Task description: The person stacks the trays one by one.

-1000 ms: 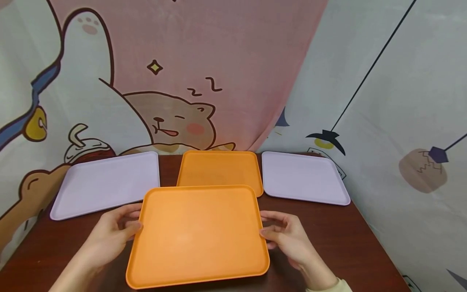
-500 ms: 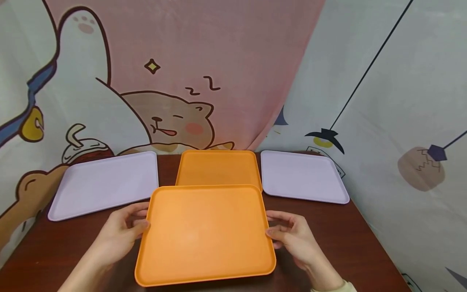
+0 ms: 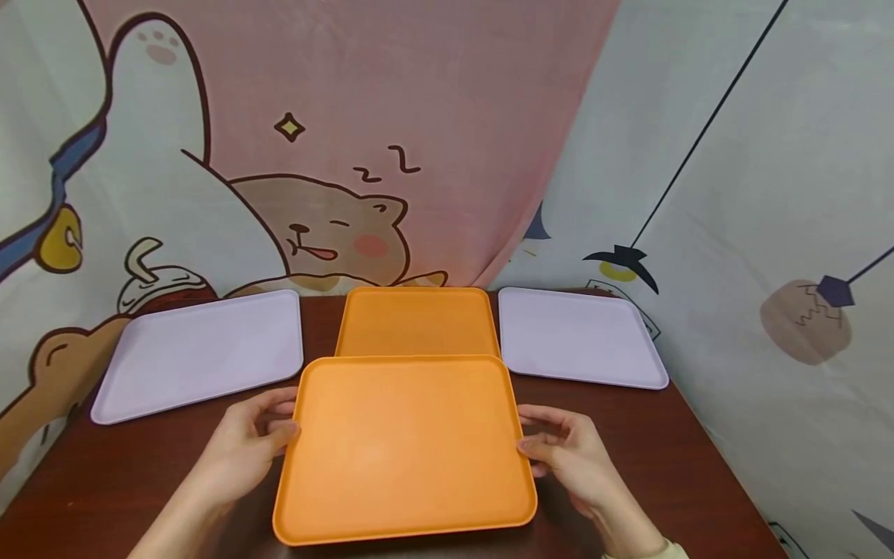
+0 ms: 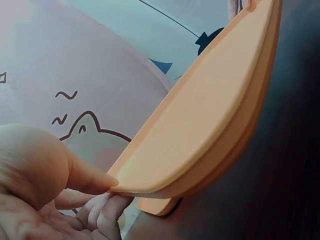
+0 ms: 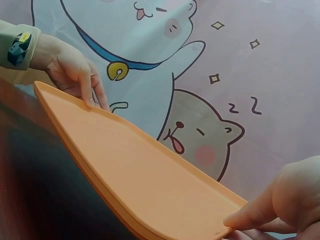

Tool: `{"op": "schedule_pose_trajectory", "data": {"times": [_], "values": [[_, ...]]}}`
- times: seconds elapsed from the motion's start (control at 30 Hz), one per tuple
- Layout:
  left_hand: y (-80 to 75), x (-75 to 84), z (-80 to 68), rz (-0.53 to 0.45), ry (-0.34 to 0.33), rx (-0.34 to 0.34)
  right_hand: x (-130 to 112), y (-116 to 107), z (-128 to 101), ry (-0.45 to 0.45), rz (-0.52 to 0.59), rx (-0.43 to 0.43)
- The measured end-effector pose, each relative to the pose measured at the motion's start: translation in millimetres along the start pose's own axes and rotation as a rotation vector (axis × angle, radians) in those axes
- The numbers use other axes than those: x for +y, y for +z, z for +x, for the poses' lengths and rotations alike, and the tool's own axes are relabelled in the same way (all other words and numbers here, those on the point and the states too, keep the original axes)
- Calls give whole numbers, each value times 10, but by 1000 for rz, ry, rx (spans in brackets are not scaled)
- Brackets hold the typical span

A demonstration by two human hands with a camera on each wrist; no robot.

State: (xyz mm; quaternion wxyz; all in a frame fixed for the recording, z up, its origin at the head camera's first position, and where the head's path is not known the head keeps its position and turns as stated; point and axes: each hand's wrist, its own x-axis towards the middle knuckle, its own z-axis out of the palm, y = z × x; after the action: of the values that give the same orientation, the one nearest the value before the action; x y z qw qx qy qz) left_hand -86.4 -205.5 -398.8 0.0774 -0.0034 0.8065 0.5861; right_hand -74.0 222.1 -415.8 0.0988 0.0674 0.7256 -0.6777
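An orange rectangular tray (image 3: pixel 408 450) with a low raised rim is held in front of me, just above the table. My left hand (image 3: pixel 244 439) pinches its left edge, thumb on the rim and fingers underneath. On the opposite edge my right hand (image 3: pixel 569 450) pinches the rim the same way. Both wrist views show the thumbs on top, and the left wrist view shows the tray's layered-looking side (image 4: pixel 235 135). Behind the held tray lies a second orange tray (image 3: pixel 417 322), its front part hidden by the nearer one.
A pale lilac tray (image 3: pixel 209 353) lies at the back left, turned at an angle. Another lilac tray (image 3: pixel 580 338) is at the back right. They rest on a dark brown table (image 3: pixel 670 473). Behind hangs a cartoon-printed cloth (image 3: pixel 447 116), close to the table's far edge.
Both hands have moved the held orange tray a little to the right, with their grip unchanged. The trays at the back stay where they were.
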Motion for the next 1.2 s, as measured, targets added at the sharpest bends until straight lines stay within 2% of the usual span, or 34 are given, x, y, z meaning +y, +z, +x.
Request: {"op": "schedule_pose_trajectory", "data": {"times": [0.63,1.2], "values": [[109,-33,21,-27,-43,24,66,-60,13,-14,-10,6],[135,-145,67,-45,-63,11,130,-58,46,-9,-24,4]]}}
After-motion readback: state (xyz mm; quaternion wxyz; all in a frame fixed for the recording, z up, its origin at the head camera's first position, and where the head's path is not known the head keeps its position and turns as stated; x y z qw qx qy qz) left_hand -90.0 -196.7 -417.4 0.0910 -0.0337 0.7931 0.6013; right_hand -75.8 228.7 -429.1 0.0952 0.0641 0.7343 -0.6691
